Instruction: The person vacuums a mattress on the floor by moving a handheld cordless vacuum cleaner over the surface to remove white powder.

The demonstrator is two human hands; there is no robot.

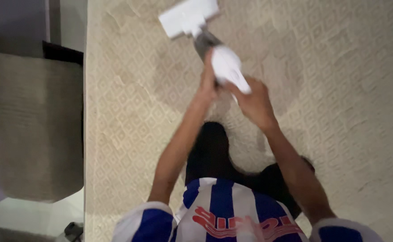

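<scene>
Thing held: a white stick vacuum [225, 67] is held out in front of the body, over the rug.
Cleaning head: the flat white head [188, 17] is set down on the rug at the far end, at the top of the view.
Tube: a short grey tube [204, 42] is seen between the head and the white body.
Left hand: the left hand [208, 83] is laid against the left side of the white body; the fingers are pressed together along it.
Right hand: the right hand [254, 103] is closed around the near end, where the handle is; the fingers are curled, but the tips are hidden.
Rug: a pale rug [339, 112] with a small diamond pattern is spread under everything.
Seat: a tan cushioned seat [35, 125] is placed at the left, just beside the rug edge.
How it may feel: it is judged to be hard and stiff, smooth plastic, a bit heavy at the body end.
Best place to hold: the handle at the near end is judged best, with the other hand on the body to steady it.
</scene>
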